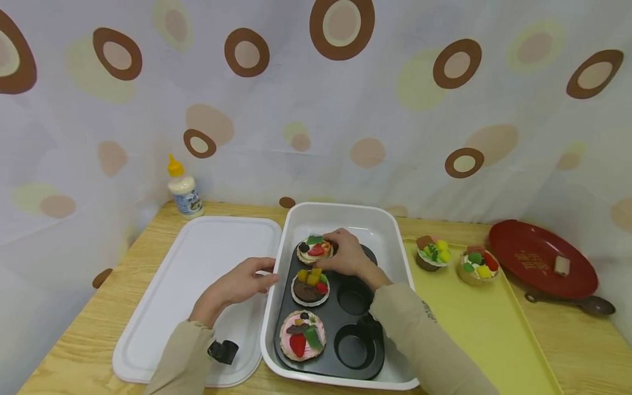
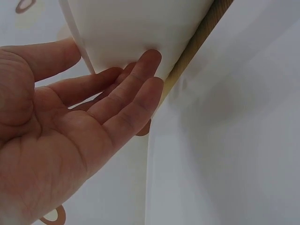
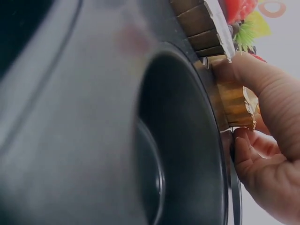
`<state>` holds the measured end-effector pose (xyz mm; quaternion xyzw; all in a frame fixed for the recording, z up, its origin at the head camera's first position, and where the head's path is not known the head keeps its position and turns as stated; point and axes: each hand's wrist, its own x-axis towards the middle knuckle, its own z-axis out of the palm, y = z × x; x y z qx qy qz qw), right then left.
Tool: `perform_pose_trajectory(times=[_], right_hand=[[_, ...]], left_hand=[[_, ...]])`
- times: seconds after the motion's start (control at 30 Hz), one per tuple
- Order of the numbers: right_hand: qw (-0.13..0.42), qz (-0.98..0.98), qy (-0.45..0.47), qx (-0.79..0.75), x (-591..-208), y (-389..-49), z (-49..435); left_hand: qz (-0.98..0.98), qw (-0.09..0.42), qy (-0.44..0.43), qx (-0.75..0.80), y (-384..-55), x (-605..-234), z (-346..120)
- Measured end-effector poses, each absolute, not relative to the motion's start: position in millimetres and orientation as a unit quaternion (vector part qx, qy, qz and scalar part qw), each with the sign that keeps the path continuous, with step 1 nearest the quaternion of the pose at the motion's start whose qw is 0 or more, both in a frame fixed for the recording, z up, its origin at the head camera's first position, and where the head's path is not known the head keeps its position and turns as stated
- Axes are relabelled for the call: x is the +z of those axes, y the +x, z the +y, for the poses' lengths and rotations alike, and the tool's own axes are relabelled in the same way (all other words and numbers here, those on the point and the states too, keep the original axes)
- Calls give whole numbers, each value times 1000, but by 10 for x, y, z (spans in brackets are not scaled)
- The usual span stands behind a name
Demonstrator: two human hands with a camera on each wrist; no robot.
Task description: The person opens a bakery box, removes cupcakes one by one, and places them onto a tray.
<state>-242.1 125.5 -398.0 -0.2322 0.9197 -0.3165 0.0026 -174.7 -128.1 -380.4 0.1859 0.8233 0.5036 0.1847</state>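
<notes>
A dark muffin tin point(image 1: 332, 323) lies inside a white tub point(image 1: 340, 206). My right hand point(image 1: 349, 255) pinches a small fruit-topped toy tart point(image 1: 312, 248) at the tin's far left cup; its tan side point(image 3: 236, 107) shows between thumb and fingers in the right wrist view. Nearer in the same column sit a chocolate tart point(image 1: 307, 293) with yellow and red fruit and a pink-cream tart point(image 1: 305, 323) with a strawberry. The right-hand cups in sight are bare. Loosely extended fingers of my left hand point(image 1: 242, 282) rest against the tub's left wall point(image 2: 140, 28).
A white lid point(image 1: 197, 263) lies left of the tub, with a yellow-capped bottle point(image 1: 185, 192) behind it. On the right, a yellow tray point(image 1: 469, 323) bears a toy cupcake point(image 1: 433, 253) and a fruit tart point(image 1: 478, 265). Beyond are a red plate point(image 1: 528, 236) and a dark spoon point(image 1: 594, 305).
</notes>
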Motion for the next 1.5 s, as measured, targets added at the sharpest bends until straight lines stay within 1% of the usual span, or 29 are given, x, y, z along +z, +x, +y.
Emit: perform_pose_trajectory(times=[0.23,0.53,0.7,1.03,1.3,1.4,1.5], right_hand=[[-19,926,-228,-300,-3993,-2432,1226],[-33,931,-207,-300,-3975,-2399,1176],[-39,920,-179,-345,-3984,-2410,1185],[-23,902,-143,-407,-3962,-2413,1259],[2,860,-94,-502,-3804,-2321,1311],[2,839,-94,-536,-3720,-2258,1331],[6,819,-114,-562,-3636,-2203,1363]], left_hand=[[823,184,186,504,-1742,-3799,-1278],[825,183,176,505,-1733,-3796,-1277],[826,182,171,506,-1727,-3789,-1278],[814,185,147,531,-1746,-3823,-1300],[804,188,150,544,-1762,-3864,-1294],[804,188,149,544,-1760,-3867,-1294],[807,186,147,541,-1768,-3852,-1303]])
